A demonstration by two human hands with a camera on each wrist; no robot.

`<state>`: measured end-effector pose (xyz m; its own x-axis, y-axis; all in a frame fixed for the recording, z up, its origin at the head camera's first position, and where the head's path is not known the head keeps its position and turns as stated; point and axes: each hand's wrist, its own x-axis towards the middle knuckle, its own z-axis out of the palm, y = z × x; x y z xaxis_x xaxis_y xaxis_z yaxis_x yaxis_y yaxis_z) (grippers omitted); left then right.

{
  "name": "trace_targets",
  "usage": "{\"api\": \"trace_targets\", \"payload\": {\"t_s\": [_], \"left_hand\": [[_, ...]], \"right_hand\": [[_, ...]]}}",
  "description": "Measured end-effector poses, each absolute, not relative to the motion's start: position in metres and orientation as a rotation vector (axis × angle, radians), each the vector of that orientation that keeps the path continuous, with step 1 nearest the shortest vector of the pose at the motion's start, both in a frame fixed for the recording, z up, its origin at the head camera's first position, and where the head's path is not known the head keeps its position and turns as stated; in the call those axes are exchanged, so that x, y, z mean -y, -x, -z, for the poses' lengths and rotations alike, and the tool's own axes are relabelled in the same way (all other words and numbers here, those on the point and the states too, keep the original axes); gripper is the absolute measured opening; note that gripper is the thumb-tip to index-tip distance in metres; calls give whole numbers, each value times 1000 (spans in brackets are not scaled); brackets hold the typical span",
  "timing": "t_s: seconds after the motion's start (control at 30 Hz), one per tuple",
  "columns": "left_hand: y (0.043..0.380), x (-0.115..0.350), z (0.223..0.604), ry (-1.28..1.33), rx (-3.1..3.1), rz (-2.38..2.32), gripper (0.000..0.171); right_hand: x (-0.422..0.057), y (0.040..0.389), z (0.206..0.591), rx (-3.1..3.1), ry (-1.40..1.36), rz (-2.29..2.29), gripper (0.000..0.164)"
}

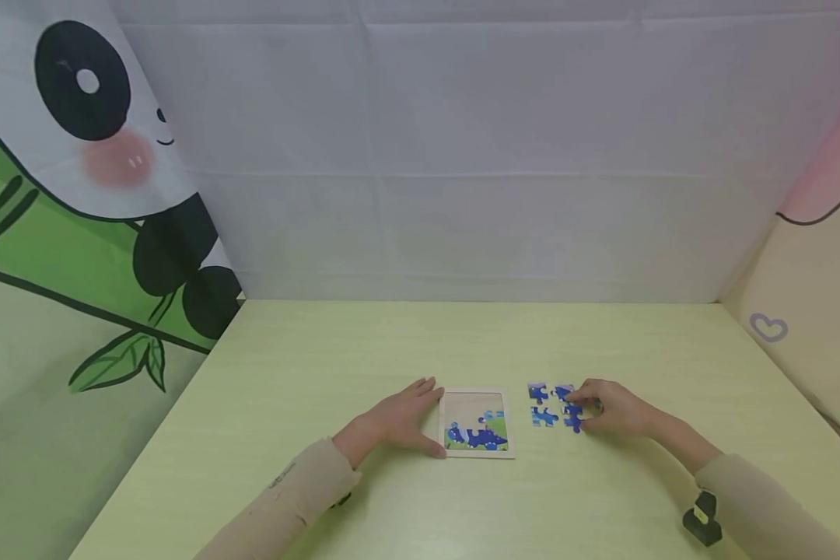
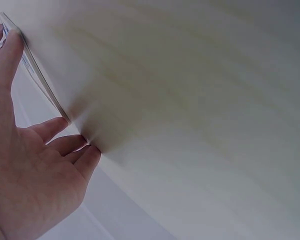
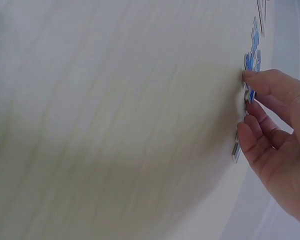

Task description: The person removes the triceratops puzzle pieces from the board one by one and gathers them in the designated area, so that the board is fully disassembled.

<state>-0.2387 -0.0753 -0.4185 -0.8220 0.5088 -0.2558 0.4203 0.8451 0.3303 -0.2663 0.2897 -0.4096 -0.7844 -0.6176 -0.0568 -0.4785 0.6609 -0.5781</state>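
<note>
A square wooden puzzle tray (image 1: 476,456) lies on the table, its lower part filled with blue and green picture pieces (image 1: 486,437). My left hand (image 1: 407,420) rests along its left edge, fingers extended, with the thumb at the near corner and a fingertip at the far corner. To the right of the tray, my right hand (image 1: 616,408) pinches a blue puzzle piece (image 1: 572,418) between thumb and fingers at table level. In the right wrist view the thumb and fingertips meet the blue pieces (image 3: 250,62) edge-on. Beside that piece lie three loose ones, including a light-blue puzzle piece (image 1: 544,417).
The pale yellow table (image 1: 322,350) runs back to a white cloth wall (image 1: 427,233). A panda-printed panel (image 1: 112,233) stands at the left, and a cream and pink panel (image 1: 805,311) at the right. A dark wrist device (image 1: 703,519) sits at the right sleeve.
</note>
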Motion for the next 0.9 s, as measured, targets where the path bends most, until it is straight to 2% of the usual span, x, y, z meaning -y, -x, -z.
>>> {"api": "trace_targets", "payload": {"t_s": [0.53, 0.9], "left_hand": [[238, 74, 417, -689, -2684, -394, 100], [238, 74, 418, -690, -2684, -397, 100]], "right_hand": [[-291, 270, 410, -2628, 869, 801, 36], [-270, 281, 401, -2615, 852, 792, 35]]}}
